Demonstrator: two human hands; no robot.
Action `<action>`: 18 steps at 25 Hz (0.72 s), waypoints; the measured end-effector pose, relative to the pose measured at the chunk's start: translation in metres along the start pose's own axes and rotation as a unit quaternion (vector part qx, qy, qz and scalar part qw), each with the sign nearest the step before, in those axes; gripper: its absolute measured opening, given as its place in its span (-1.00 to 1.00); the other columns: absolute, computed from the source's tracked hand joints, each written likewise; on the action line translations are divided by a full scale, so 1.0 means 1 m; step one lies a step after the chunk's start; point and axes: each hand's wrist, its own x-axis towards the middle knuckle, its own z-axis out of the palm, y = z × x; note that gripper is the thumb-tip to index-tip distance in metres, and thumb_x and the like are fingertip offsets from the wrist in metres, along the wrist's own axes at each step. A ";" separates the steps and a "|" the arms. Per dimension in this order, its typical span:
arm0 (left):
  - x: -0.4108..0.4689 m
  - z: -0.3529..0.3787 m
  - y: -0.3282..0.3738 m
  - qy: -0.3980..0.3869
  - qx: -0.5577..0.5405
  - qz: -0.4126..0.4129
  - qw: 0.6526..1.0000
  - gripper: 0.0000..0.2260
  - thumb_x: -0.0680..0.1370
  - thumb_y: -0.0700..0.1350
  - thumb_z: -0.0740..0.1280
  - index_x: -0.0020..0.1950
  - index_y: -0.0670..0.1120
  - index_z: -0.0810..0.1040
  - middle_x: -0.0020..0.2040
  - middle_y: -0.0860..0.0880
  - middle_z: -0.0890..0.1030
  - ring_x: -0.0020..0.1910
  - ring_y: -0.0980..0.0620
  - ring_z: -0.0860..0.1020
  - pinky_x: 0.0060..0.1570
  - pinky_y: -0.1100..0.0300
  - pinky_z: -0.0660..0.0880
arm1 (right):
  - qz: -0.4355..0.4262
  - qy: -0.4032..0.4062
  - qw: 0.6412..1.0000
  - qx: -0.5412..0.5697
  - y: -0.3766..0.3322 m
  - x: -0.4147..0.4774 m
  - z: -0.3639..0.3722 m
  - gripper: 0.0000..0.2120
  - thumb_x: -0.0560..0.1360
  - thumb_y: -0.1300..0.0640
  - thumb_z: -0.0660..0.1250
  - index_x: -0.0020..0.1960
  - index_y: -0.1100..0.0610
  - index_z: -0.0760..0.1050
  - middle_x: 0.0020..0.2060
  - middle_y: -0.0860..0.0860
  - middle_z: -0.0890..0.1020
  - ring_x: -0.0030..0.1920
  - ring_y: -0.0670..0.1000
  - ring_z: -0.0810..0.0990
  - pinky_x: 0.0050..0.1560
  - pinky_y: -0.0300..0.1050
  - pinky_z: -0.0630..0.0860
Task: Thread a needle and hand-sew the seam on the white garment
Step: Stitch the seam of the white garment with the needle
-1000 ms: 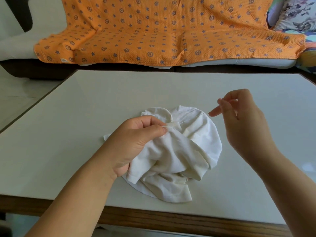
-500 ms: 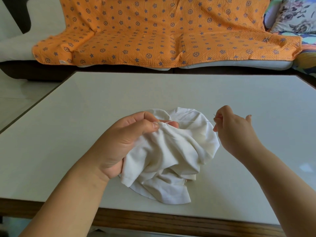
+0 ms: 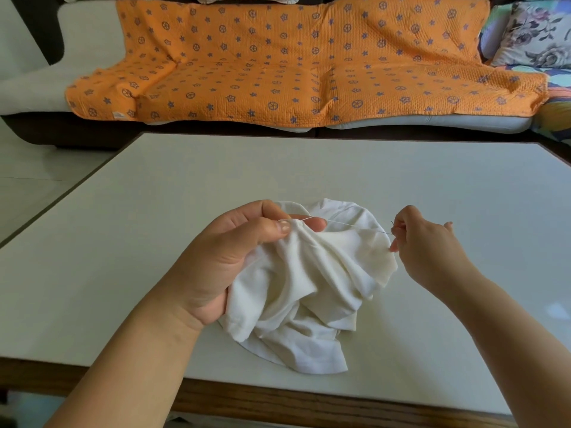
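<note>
White soft cloth, the garment (image 3: pixel 309 288), lies bunched in a heap on the near middle of the pale counter (image 3: pixel 432 186), close to its brown wooden edge (image 3: pixel 309 403). The left hand (image 3: pixel 234 257) grips the left side of the heap. Its thumb and fingers (image 3: pixel 318 224) pinch a small fold at the top of the cloth and hold it up a little. The rest of the cloth hangs down and rests on the counter. A thin white thread (image 3: pixel 349 225) comes out of the pinched fold. It runs tight to the right, over the top of the cloth, to the right hand (image 3: pixel 423 245). The right hand is held up just beside the right edge of the garment. Its fingers are curled in and pinch the needle (image 3: pixel 391 223) where the thread ends. Only a tiny dark tip of the needle pokes out, and it is too small to see well. Behind the counter stands a pale sofa (image 3: pixel 432 127). An orange blanket (image 3: pixel 293 66) with little purple stars and rings is spread over its seat and back. At the right end of the sofa sits a pillow (image 3: pixel 534 35) with big flowers on it.
</note>
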 end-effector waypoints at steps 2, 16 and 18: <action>0.000 0.000 -0.002 0.022 0.050 -0.006 0.998 -0.94 0.38 -0.21 0.41 -0.26 -0.05 0.62 0.09 -0.16 0.69 0.09 -0.09 0.66 0.09 0.04 0.58 | -0.002 0.012 1.000 0.010 -0.008 -0.005 -0.012 -0.95 0.63 0.18 0.11 0.02 0.09 0.34 -0.19 0.01 0.68 -0.23 0.12 0.55 0.05 0.07 0.51; 0.004 0.009 -0.005 0.138 0.277 0.039 0.950 -0.93 0.50 -0.19 0.41 -0.08 -0.09 0.69 -0.12 -0.07 0.73 -0.06 0.02 0.68 0.09 0.14 0.57 | -0.035 -0.203 0.854 0.477 -0.098 -0.080 -0.057 -0.87 0.59 0.00 0.25 -0.13 -0.09 0.50 -0.51 0.02 0.56 -0.57 -0.04 0.41 -0.52 -0.30 0.31; 0.004 0.009 -0.005 0.138 0.282 0.038 0.949 -0.93 0.50 -0.19 0.41 -0.10 -0.07 0.69 -0.14 -0.06 0.73 -0.07 0.02 0.68 0.07 0.13 0.58 | -0.032 -0.208 0.857 0.470 -0.098 -0.080 -0.054 -0.88 0.60 0.05 0.25 -0.09 -0.07 0.51 -0.49 0.03 0.57 -0.56 -0.04 0.43 -0.51 -0.31 0.31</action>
